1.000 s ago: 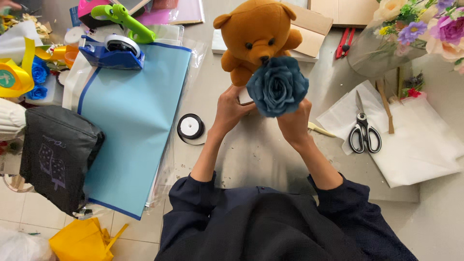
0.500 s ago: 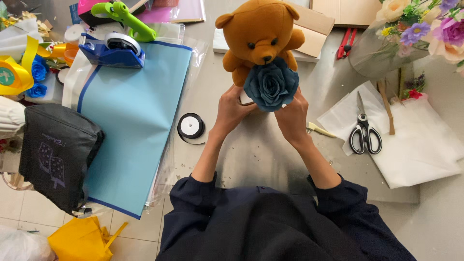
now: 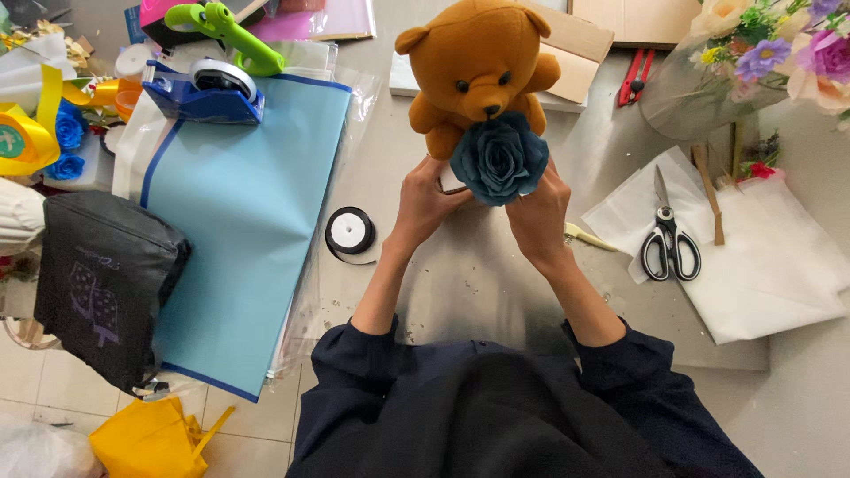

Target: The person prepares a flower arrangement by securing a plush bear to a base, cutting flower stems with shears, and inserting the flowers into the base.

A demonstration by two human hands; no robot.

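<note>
A brown plush teddy bear (image 3: 478,62) sits upright on the grey work table (image 3: 478,274), facing me. A dark blue artificial rose (image 3: 498,158) is pressed against the bear's belly, just under its snout. My left hand (image 3: 423,202) grips the bear's lower left side and touches the rose's edge. My right hand (image 3: 537,215) holds the rose from the right and below. The bear's legs are hidden behind the rose and my hands.
Light blue wrapping sheets (image 3: 239,212) lie at left, with a blue tape dispenser (image 3: 204,93) and green glue gun (image 3: 226,31) above them. A ribbon spool (image 3: 351,232) sits near my left wrist. Scissors (image 3: 668,235) rest on white tissue paper (image 3: 761,265) at right. A flower bouquet (image 3: 761,53) is at top right.
The rose has shifted left from the bear's side to the centre of its belly, under the snout. Both hands moved with it and closed in around it.
</note>
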